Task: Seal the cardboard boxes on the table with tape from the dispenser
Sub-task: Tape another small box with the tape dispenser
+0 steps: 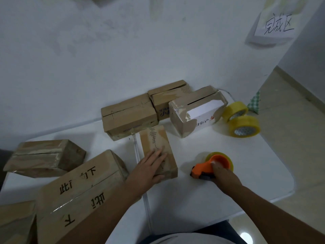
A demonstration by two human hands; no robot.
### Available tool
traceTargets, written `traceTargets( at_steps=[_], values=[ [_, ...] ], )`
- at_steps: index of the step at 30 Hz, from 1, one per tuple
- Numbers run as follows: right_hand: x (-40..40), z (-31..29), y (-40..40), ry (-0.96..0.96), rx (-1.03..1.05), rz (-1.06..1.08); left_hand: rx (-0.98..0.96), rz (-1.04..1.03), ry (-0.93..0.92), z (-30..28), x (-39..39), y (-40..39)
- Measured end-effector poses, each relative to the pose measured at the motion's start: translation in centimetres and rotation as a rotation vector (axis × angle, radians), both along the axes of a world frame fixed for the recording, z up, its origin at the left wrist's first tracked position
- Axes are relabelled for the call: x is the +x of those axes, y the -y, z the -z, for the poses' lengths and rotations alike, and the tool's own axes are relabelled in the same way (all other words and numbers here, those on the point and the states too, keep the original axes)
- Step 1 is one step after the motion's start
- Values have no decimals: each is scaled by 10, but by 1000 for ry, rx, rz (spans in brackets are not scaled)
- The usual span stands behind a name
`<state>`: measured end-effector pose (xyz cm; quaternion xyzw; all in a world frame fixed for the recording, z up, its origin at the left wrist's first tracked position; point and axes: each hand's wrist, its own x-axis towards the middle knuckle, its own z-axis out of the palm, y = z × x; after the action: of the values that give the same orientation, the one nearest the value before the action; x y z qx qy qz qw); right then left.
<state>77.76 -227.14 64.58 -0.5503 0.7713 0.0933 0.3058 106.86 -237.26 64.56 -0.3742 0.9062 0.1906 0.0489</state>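
A small cardboard box (154, 140) lies in the middle of the white table (193, 196), its top seam wrinkled with tape. My left hand (149, 168) rests flat on its near end, fingers straight. To the right, my right hand (222, 173) grips the orange tape dispenser (204, 169), which carries a yellowish tape roll (228, 160) and sits on the table apart from the box.
Several other cardboard boxes lie around: a large one with black characters (79, 191) at near left, one (44, 157) at far left, two (128, 117) (167, 95) by the wall, and a torn white-sided box (197, 111). Two spare tape rolls (244, 126) stand at the right.
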Motion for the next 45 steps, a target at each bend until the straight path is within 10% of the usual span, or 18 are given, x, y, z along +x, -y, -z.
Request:
traceTargets(
  at_steps=[21,25,29,45],
  values=[
    [4,-65,-2,542,-507,425,131,-52,-302,-20,-42,10],
    [10,-75,1,428,-513,310,771,-686,-568,-52,-59,0],
    [15,-76,3,385,-477,204,1188,-892,-736,-70,-70,-8],
    [12,-76,-4,341,-457,126,1370,-912,-806,-75,-73,-22]
  ],
)
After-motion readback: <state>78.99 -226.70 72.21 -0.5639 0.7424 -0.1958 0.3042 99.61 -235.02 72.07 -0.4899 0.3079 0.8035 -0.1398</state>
